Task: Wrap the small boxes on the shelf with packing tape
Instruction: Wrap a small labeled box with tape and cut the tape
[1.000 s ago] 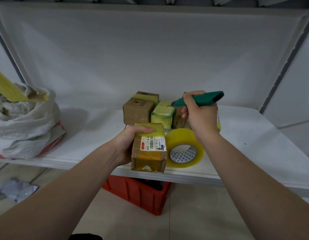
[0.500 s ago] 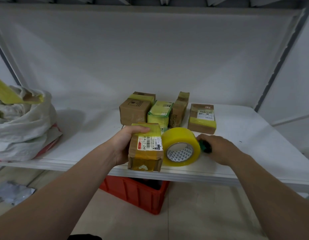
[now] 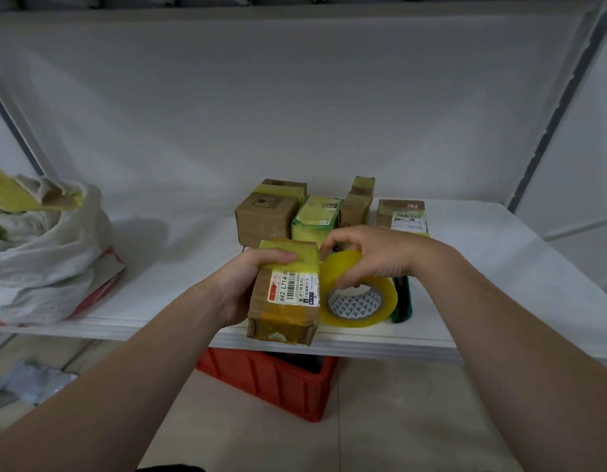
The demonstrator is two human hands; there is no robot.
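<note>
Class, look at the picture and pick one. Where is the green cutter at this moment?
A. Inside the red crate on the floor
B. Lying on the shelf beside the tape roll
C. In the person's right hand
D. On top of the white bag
B: the green cutter lies flat on the shelf next to the tape roll, and the right hand grips the roll, not the cutter.

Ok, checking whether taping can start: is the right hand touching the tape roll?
Touching. The head view shows the right hand curled over the top of the tape roll, fingers and thumb against it with no gap.
</note>
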